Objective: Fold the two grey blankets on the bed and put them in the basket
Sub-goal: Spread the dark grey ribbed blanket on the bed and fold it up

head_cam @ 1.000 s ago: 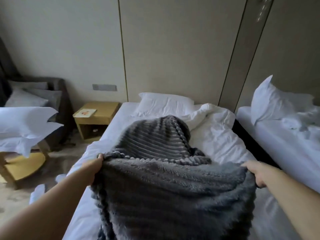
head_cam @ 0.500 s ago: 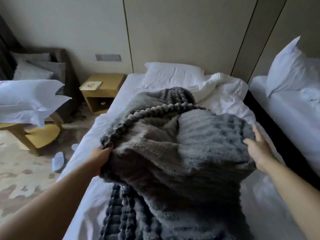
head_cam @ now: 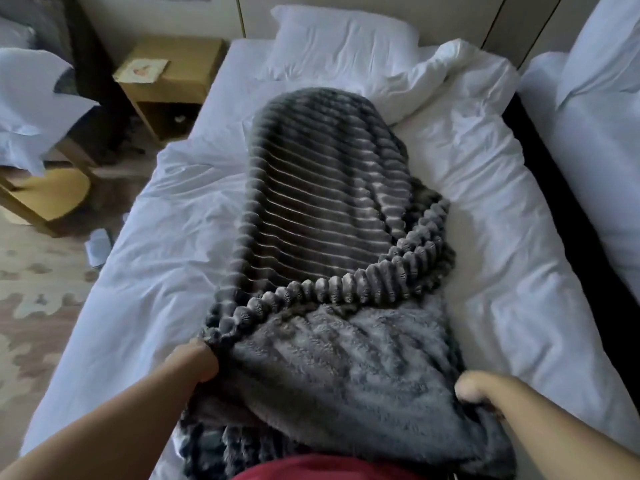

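A grey blanket (head_cam: 325,202) lies lengthwise down the middle of the white bed (head_cam: 166,237), ribbed side up at the far end and fluffy side up near me, with a bobbled hem crossing between. My left hand (head_cam: 194,358) grips its near left corner. At the near right edge my right hand (head_cam: 481,389) holds the fluffy fabric with curled fingers. Only one grey blanket can be told apart; I see no basket.
A white pillow (head_cam: 343,39) and a bunched white duvet (head_cam: 443,74) lie at the head of the bed. A wooden nightstand (head_cam: 173,77) stands to the left, a wooden stool (head_cam: 45,195) on the patterned carpet. A second bed (head_cam: 595,168) runs along the right.
The blanket, lifted and bunched in the air before, now lies stretched out flat along the bed. Both hands came down and toward me with its near edge. My view tilted downward.
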{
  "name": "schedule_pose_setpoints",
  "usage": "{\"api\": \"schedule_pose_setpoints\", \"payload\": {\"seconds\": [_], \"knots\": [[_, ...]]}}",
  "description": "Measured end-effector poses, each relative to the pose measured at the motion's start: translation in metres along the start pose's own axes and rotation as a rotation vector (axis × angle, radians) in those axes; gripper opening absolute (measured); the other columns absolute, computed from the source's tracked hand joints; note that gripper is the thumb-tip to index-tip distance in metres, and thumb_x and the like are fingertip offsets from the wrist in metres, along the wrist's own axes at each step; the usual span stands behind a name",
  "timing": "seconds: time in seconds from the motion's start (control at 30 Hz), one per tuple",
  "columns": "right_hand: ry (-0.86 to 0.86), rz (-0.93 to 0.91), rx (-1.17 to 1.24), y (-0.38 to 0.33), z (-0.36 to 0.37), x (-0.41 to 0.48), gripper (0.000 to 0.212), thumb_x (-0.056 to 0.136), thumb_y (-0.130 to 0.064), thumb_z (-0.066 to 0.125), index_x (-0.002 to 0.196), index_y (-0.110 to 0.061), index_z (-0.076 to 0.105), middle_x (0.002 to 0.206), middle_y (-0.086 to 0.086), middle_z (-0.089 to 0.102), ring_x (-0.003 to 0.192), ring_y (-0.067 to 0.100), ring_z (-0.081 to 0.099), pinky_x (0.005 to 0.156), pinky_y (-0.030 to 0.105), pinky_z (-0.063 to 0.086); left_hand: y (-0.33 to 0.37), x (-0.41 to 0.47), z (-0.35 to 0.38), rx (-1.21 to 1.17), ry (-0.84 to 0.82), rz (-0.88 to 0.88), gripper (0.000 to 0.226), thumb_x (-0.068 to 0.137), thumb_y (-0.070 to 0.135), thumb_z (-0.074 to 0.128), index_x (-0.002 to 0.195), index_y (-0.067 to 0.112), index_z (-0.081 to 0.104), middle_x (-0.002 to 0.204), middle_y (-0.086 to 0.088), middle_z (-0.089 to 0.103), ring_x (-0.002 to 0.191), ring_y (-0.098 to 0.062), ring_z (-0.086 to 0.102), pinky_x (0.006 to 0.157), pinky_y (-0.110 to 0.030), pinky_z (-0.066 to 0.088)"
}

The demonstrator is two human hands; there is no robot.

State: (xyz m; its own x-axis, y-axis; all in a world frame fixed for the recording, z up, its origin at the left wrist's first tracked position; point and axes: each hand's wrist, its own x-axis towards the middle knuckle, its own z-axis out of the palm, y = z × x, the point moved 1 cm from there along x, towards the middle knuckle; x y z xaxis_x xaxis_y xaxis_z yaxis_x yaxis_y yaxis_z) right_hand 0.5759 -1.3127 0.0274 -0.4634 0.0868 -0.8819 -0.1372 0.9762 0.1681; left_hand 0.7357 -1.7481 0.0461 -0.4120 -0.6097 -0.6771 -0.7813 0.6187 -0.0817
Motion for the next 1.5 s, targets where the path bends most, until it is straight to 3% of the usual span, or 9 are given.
{"api": "schedule_pose_setpoints", "payload": {"seconds": [0.17,0.4,0.63,0.8,0.93,1.03,1.2,1.33,1.5], "knots": [[0.271,0.016,0.727,-0.044,-0.07,0.024,0.031,0.091,-0.007,0.044,0.061,-0.014,0.037,0.061,0.004,0.038,0.054,0.018,0.034,0.047,0.026,0.023,0.046,0.026,-0.015,-0.059,0.185,0.213,0.051,0.078,0.024,0.057,0.127,0.021,0.045,0.122,-0.01,0.052,0.113,-0.03,0.053,0.091,-0.041,0.049],[0.0,0.082,1.651,-0.112,-0.119,0.085,0.048,0.095,-0.026,0.054,0.139,-0.01,0.042,0.139,0.016,0.045,0.126,0.033,0.046,0.097,0.04,0.043,0.119,0.086,-0.024,-0.18,0.089,0.389,0.063,0.08,0.031,0.066,0.138,0.021,0.042,0.135,-0.006,0.048,0.124,-0.026,0.048,0.1,-0.039,0.042],[0.149,0.097,2.195,-0.137,-0.16,0.131,0.025,0.092,-0.027,0.059,0.113,-0.015,0.064,0.129,0.007,0.061,0.115,0.024,0.059,0.099,0.039,0.046,0.173,0.146,0.002,-0.047,-0.075,0.526,0.088,0.069,0.055,0.072,0.142,0.029,0.031,0.14,0.003,0.046,0.13,-0.02,0.043,0.11,-0.039,0.033],[0.601,-0.219,2.083,-0.206,-0.268,0.071,0.027,0.078,-0.017,0.068,0.105,-0.018,0.069,0.094,-0.003,0.07,0.086,0.018,0.066,0.075,0.034,0.054,0.185,0.152,-0.015,-0.254,-0.081,0.539,0.045,0.085,0.056,0.058,0.119,0.027,0.052,0.106,0.003,0.069,0.1,-0.021,0.064,0.081,-0.031,0.049],[0.582,-0.77,1.943,-0.321,-0.375,0.025,0.01,0.074,-0.013,0.066,0.083,-0.017,0.066,0.061,-0.011,0.063,0.058,0.009,0.061,0.056,0.02,0.05,0.148,0.175,-0.092,-0.763,0.304,0.408,0.023,0.097,0.037,0.047,0.082,0.025,0.058,0.08,0.008,0.067,0.082,-0.016,0.063,0.068,-0.028,0.038],[0.452,-0.986,1.534,-0.427,-0.419,0.023,0.018,0.085,-0.015,0.063,0.103,-0.017,0.066,0.085,-0.004,0.07,0.081,0.012,0.065,0.071,0.027,0.053,0.1,0.223,-0.138,-0.726,0.442,0.107,0.027,0.1,0.026,0.041,0.085,0.014,0.06,0.093,-0.017,0.068,0.092,-0.034,0.062,0.071,-0.036,0.04],[0.343,-0.826,0.762,-0.472,-0.403,0.097,0.037,0.093,-0.028,0.057,0.126,-0.014,0.059,0.117,0.006,0.066,0.1,0.021,0.06,0.083,0.031,0.048,0.074,0.301,-0.155,-0.704,0.212,-0.06,0.038,0.099,0.034,0.043,0.104,0.0,0.061,0.105,-0.027,0.065,0.102,-0.041,0.06,0.086,-0.041,0.047],[0.659,-0.347,0.755,-0.354,-0.348,0.168,0.031,0.087,-0.025,0.058,0.117,-0.02,0.064,0.112,0.006,0.066,0.097,0.026,0.061,0.074,0.03,0.047,0.106,0.332,-0.157,-0.871,0.18,0.047,0.029,0.089,0.04,0.061,0.082,0.013,0.056,0.066,-0.005,0.06,0.067,-0.026,0.058,0.06,-0.034,0.041],[0.275,-0.031,1.026,-0.245,-0.247,0.201,0.052,0.086,-0.042,0.066,0.127,-0.012,0.055,0.127,0.012,0.06,0.119,0.031,0.053,0.104,0.045,0.041,0.129,0.354,-0.153,-1.013,0.149,0.034,0.034,0.08,0.031,0.074,0.101,0.012,0.056,0.081,-0.008,0.062,0.07,-0.021,0.055,0.066,-0.034,0.043]]}}
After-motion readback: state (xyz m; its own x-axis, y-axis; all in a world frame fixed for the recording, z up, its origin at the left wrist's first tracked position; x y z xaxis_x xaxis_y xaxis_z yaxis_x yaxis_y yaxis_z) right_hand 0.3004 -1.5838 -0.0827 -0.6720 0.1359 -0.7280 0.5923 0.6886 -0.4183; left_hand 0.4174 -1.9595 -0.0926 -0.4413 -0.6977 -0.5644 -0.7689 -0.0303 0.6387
